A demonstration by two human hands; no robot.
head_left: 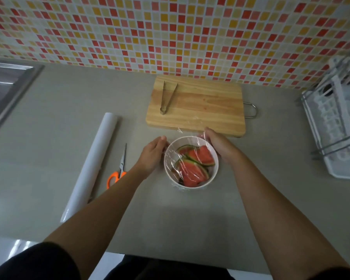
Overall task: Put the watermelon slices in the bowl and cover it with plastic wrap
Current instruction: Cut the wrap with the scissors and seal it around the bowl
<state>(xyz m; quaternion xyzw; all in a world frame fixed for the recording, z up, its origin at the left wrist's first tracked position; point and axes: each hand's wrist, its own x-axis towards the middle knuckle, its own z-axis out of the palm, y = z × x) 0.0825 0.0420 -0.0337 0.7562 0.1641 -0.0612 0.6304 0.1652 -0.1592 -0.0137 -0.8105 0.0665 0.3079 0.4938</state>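
Grey-beige countertop (69, 138) runs back to a wall of red, orange and yellow mosaic tile (170, 27). From my remote seat, the round white bowl (170, 178) sits near the middle of the counter, just on the near side of a pale wooden cutting board (200, 106). The red, green-rinded watermelon slices (200, 154) are inside the bowl, and a sheet of clear plastic wrap (190, 141) is already drawn over its mouth.

The left hand (151, 156) lies with fairly straight fingers against the bowl's left wall, pressing rather than gripping. The right hand (218, 146) reaches round the far-right wall, its fingertips under crinkled film. I cannot tell whether it pinches the wrap or only smooths it.

I judge the sealing to be nearly done. The risks I see:
- The film looks loose at the far edge, so it may spring back if released too soon.
- Uneven pressure from the sides could slide or tip the light bowl.
- A hard tug could tear the sheet.

To the left lie a long white roll of wrap (93, 160) and orange-handled scissors (119, 170), and metal tongs (167, 98) rest on the board.
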